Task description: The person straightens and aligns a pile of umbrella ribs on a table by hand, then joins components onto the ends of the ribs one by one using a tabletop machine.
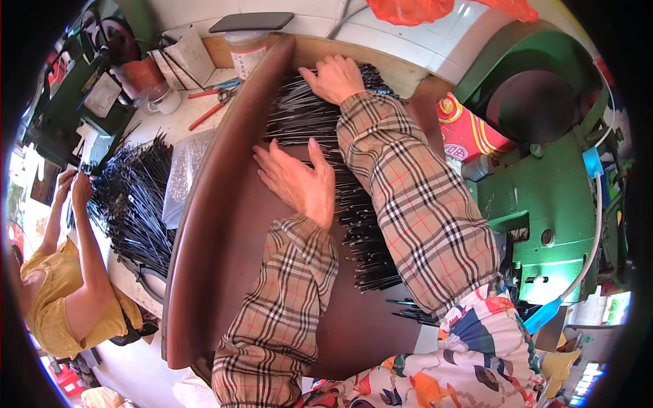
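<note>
Your left hand [300, 182] spreads its fingers, released, over the tray [238, 251]; the rods [296, 115] lie just beyond those fingertips and under your right hand [336, 79], whose fingers bend over them, though I cannot tell whether they grasp any; an uneven push from the right could cross the rods, and ends sliding back could prick your left fingers

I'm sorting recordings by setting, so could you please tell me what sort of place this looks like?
Probably a small metalworking workshop, judging by the heavy green machine on the right, the many thin black rods in front of the person, and the red-handled tool at upper left.
</note>
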Motion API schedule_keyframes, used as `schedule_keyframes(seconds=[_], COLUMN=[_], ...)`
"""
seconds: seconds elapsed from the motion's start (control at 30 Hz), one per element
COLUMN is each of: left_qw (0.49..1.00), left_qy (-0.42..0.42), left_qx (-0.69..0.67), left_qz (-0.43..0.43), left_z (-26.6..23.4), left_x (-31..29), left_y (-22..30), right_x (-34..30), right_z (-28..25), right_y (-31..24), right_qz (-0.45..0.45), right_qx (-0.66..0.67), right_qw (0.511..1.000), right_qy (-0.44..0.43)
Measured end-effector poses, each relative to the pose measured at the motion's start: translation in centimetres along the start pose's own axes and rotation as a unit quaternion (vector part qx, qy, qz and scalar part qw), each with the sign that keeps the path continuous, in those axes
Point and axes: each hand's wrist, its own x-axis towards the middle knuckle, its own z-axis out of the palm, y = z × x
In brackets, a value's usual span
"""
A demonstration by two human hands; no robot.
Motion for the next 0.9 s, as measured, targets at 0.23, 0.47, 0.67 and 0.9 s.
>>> schedule_keyframes(seconds=[0.23,0.47,0.67,0.9], left_qw=[1.0,1.0,1.0,0.997], left_qy=[-0.003,-0.009,-0.022,0.008], left_qx=[-0.007,0.011,-0.009,0.08], left_qz=[0.006,0.021,0.021,-0.002], left_z=[0.1,0.0,1.2,-1.4], left_x=[0.2,0.2,-0.8,1.0], left_y=[-0.6,-0.6,1.7,-2.9], right_x=[-3.0,-5.4,-0.7,0.4], right_z=[-3.3,-6.8,-6.3,-1.5], right_y=[0.6,-1.4,2.6,-3.3], right_qz=[0.041,0.097,0.179,0.218], right_qx=[0.019,0.008,0.008,0.089], right_qw=[0.997,0.982,0.903,0.89], right_qy=[-0.069,-0.16,-0.391,-0.391])
